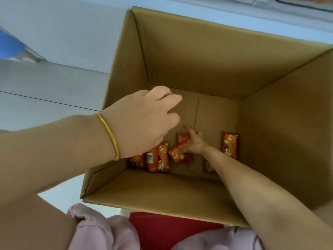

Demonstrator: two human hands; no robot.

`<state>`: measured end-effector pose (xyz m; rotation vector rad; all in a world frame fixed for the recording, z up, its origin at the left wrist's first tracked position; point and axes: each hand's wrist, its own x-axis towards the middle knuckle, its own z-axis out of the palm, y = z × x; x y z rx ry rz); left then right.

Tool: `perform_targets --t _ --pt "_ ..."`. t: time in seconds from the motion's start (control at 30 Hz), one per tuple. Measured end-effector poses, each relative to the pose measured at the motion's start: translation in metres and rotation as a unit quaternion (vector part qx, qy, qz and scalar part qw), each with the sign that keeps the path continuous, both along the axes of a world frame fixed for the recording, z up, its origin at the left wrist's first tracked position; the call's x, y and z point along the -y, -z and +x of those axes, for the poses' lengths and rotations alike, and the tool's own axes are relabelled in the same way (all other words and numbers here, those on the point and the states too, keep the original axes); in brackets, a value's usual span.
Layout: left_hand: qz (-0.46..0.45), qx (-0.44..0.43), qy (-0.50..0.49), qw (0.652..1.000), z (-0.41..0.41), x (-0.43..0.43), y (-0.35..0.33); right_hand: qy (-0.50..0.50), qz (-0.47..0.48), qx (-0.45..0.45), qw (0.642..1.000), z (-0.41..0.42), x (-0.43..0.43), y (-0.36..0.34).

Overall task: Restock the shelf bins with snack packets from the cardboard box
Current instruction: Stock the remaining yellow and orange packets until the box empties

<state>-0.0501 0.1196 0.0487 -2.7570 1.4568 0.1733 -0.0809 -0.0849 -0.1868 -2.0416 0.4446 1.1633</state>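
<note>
Down on the floor of the deep cardboard box (198, 56), only a few orange snack packets (158, 157) are left, all toward the six o'clock side. A small heap lies at eight o'clock and a lone packet (229, 145) lies flat at four o'clock. Another packet (209, 166) peeks out from under your right forearm.

These look like light, puffy film pouches: soft, a little slick and easy to crush. Take them across the middle with a gentle wrap of the fingers, or gather several in one loose handful. Do not pinch a crimped end, which may slide out of your grip.

Your right hand (195, 142) is deep in the box near the centre of the floor. Its fingers are curled round a held packet (182, 147), and a second one seems to be bunched against it. You cannot tell from here whether both are truly in the grip.

Your left hand (142, 120), with a gold bangle (108, 134) at the wrist, hovers above the box's nine o'clock wall. Its fingers are loosely curled and it holds nothing.

Beyond the box, at twelve to one o'clock, a dark-edged strip with orange inside may be a shelf bin (306, 4). Pink fabric (100, 231) and a red surface (171, 230) sit at six o'clock.
</note>
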Motion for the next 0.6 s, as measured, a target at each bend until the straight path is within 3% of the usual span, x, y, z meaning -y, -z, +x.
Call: perform_targets --t 0.2,0.4,0.6 --pt "0.012 0.005 0.014 1.000 0.001 0.013 -0.004 -0.047 0.077 -0.074 0.993 -0.006 -0.002 0.000" --pt "0.025 0.008 0.020 0.999 0.002 0.018 0.000 -0.101 0.080 -0.089 0.988 -0.010 -0.004 0.000" --pt "0.075 0.017 0.018 0.997 0.005 0.028 -0.004 -0.064 0.096 -0.068 0.991 -0.011 -0.001 -0.015"
